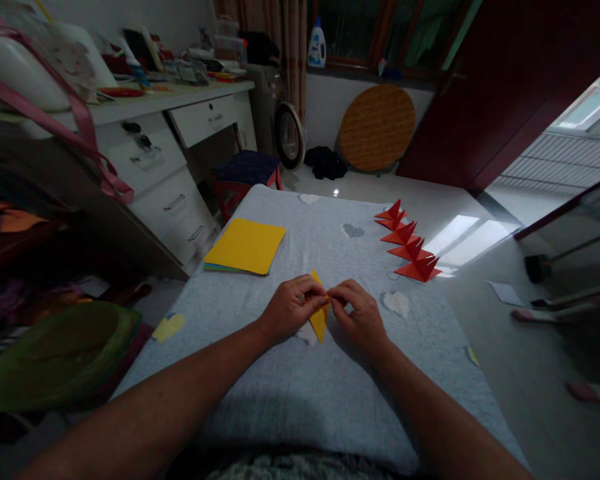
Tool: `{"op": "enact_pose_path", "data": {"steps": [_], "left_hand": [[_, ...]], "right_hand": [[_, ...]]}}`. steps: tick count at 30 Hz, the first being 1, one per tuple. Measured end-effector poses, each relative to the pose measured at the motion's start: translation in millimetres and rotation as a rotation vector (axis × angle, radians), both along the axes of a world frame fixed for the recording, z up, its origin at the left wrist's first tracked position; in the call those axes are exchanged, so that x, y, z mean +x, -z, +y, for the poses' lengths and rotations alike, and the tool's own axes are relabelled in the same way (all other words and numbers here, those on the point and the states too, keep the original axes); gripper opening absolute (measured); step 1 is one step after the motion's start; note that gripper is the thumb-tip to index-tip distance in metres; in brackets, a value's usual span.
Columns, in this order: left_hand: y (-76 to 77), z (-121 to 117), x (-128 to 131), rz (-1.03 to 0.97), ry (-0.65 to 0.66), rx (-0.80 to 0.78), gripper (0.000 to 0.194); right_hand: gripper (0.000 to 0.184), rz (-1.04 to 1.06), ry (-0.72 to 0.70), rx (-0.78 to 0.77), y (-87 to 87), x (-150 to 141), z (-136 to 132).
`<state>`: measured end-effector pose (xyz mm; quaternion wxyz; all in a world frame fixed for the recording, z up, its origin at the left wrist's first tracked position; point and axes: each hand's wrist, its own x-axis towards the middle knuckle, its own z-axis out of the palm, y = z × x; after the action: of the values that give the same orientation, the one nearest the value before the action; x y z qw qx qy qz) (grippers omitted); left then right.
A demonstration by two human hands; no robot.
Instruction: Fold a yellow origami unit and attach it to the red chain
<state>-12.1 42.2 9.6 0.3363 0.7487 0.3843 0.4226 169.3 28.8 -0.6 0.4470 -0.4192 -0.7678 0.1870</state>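
Between my two hands is a folded piece of yellow origami paper (319, 325), narrow and pointed at its near and far ends. My left hand (293, 305) pinches it from the left, thumb and fingertips closed on the paper. From the right, my right hand (359, 313) pinches its edge with thumb and forefinger, close to the left fingertips. The fingers cover the middle of the folds. Beyond my left hand lies a stack of square paper (247, 245), yellow on top with blue-green edges below. A row of folded red paper pieces (405, 239) stands at the table's far right.
A pale blue cloth with heart patterns (260, 413) covers the table. At the left are a white desk with drawers (180, 200) and a green basket (60, 353). A stool (247, 168) stands past the far left corner. Behind are an open washing machine door (290, 137) and a round wooden board (377, 127).
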Motion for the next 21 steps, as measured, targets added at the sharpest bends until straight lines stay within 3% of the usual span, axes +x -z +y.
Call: {"op": "enact_pose_path", "data": {"steps": [21], "left_hand": [[1.3, 0.6, 0.3, -0.004, 0.011, 0.024, 0.007]], "right_hand": [[0.014, -0.078, 0.031, 0.12, -4.4, 0.6, -1.7]]}}
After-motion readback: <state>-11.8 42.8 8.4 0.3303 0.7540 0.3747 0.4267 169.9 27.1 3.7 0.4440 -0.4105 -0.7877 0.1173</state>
